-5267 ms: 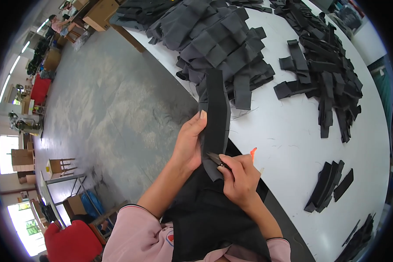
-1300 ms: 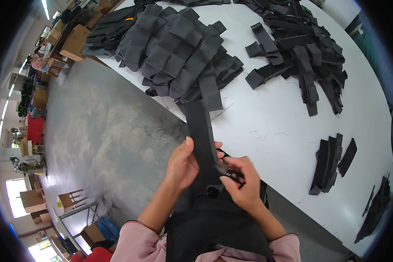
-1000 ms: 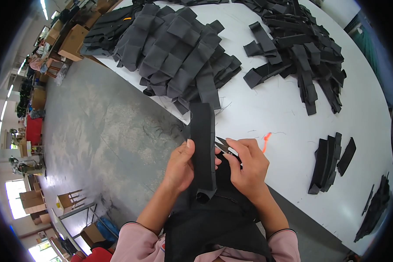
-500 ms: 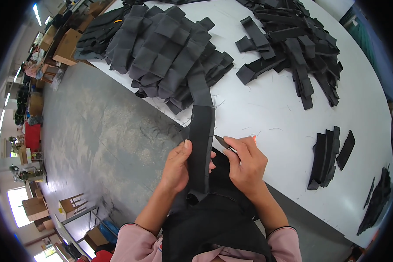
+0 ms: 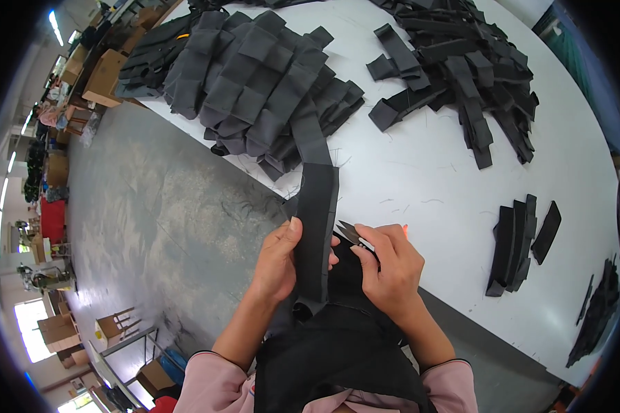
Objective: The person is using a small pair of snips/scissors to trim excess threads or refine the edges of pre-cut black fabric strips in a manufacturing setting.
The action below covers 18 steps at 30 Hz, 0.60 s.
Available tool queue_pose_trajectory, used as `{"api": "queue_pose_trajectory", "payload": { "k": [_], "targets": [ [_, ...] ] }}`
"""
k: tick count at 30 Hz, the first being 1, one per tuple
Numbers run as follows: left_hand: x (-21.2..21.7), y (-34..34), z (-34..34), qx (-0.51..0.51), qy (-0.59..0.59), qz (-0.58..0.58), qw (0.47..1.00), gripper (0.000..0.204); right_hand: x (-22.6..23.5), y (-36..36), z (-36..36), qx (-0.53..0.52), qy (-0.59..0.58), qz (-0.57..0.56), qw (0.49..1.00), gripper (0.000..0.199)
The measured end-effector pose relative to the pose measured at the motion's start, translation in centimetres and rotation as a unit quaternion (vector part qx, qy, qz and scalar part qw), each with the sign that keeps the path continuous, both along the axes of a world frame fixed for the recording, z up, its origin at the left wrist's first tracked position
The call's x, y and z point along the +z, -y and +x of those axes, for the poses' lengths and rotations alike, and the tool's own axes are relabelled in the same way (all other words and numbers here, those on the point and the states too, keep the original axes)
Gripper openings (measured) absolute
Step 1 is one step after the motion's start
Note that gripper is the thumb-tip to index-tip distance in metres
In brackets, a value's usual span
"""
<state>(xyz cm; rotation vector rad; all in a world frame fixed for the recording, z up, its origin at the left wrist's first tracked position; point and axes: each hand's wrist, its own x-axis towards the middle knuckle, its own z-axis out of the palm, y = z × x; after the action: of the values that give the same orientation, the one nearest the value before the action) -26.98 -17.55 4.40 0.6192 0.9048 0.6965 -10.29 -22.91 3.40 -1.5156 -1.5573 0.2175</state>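
A long black fabric strip with stitched sections runs from the big heap down toward my lap. My left hand grips this strip, thumb on its left edge and fingertips showing past its right edge. In my right hand are small thread snips, their two pointed blades spread apart and close to the strip's right edge. The tips do not visibly touch the fabric. Loose threads stick out from the strip near the table edge. A heap of folded black strips lies beyond my left hand.
On the white table sit another tangled pile of black strips, a small stack of strips, a single piece and dark scraps. Grey floor lies to the left, with cardboard boxes and a chair.
The snips' blades have spread apart, and my right hand has shifted slightly down. My left hand keeps its hold on the strip, almost unmoved.
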Motion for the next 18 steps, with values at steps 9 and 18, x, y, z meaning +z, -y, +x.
{"api": "queue_pose_trajectory", "payload": {
  "k": [9, 18],
  "targets": [
    [-0.39, 0.11, -0.20, -0.005, 0.005, -0.007, 1.000, 0.048, -0.23, 0.20, -0.07, -0.004, -0.017, -0.008, 1.000, 0.024],
    [-0.41, 0.14, -0.06, -0.005, -0.008, 0.003, 1.000, 0.047, 0.23, 0.18, -0.18, 0.003, -0.001, -0.024, 1.000, 0.023]
  ]
}}
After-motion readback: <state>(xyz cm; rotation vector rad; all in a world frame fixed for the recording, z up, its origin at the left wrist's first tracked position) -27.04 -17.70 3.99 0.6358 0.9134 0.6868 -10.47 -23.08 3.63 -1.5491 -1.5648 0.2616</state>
